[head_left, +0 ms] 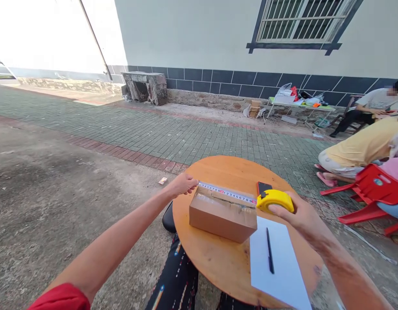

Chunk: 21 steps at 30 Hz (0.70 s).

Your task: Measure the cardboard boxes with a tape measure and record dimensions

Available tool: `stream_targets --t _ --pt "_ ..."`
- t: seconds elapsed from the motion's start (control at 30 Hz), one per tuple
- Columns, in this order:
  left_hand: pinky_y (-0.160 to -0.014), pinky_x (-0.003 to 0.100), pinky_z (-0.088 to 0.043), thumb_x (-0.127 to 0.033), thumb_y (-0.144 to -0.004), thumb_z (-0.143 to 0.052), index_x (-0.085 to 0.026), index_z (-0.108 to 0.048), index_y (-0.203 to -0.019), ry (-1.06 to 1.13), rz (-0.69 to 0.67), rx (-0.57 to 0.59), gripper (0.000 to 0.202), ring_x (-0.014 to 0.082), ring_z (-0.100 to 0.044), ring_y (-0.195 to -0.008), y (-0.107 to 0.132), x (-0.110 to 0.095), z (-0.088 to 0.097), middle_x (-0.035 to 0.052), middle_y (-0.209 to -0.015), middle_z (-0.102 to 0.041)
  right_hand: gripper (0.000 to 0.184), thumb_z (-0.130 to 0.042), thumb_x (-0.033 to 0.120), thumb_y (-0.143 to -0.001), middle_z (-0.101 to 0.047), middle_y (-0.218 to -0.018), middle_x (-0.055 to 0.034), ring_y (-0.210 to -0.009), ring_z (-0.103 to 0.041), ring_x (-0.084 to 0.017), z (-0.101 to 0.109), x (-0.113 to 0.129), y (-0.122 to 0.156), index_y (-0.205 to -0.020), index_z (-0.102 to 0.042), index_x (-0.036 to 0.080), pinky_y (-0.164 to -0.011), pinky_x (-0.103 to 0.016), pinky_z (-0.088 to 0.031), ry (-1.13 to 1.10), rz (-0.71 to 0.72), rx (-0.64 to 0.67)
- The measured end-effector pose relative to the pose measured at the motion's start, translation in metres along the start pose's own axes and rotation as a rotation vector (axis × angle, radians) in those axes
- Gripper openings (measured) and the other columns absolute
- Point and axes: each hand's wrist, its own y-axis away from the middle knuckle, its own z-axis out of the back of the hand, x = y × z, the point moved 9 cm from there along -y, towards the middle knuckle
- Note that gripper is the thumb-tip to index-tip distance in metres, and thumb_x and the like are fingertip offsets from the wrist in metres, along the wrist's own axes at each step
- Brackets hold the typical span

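Observation:
My right hand (294, 209) is wrapped round the yellow case of a tape measure (275, 201), just right of a brown cardboard box (223, 215). From the case the white blade (229, 192) runs out along the far top edge of the box. At the box's left end my left hand (186, 184) pinches the end of that blade. A sheet of white paper (279, 258) lies right of the box, with a black pen (269, 250) on it. Partly behind the tape measure is a phone (263, 187) with a red edge.
Everything stands on a round wooden table (211, 267) above my knees. At the right, people sit near a red plastic chair (373, 193). A folding table (302, 104) holding bags and other items stands by the wall, and a stone block (147, 88) is further left.

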Motion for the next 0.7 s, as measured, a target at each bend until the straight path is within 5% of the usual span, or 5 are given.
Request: stream_targets --t 0.43,0.7 --pt "-0.043 0.022 -0.039 -0.038 -0.070 -0.054 -0.020 -0.044 -0.056 -0.160 -0.008 0.048 0.024 0.0142 -0.053 -0.053 -0.011 0.003 -0.016 -0.0020 -0.055 -0.049 0.041 -0.068 0.053 -0.075 -0.071 -0.083 -0.0039 -0.074 -0.064 -0.023 -0.006 -0.031 -0.012 -0.099 -0.067 0.020 -0.059 -0.030 -0.047 0.014 -0.092 0.115" --pt "-0.041 0.024 -0.042 -0.053 -0.071 -0.052 -0.020 -0.049 -0.061 -0.157 0.029 0.133 0.034 0.0160 -0.053 -0.055 -0.008 0.003 -0.031 -0.0003 -0.058 -0.053 0.036 -0.066 0.046 -0.074 -0.066 -0.084 -0.0012 -0.076 -0.061 -0.020 -0.014 -0.060 -0.007 -0.098 -0.060 0.019 -0.065 -0.030 -0.047 -0.141 -0.182 0.185"
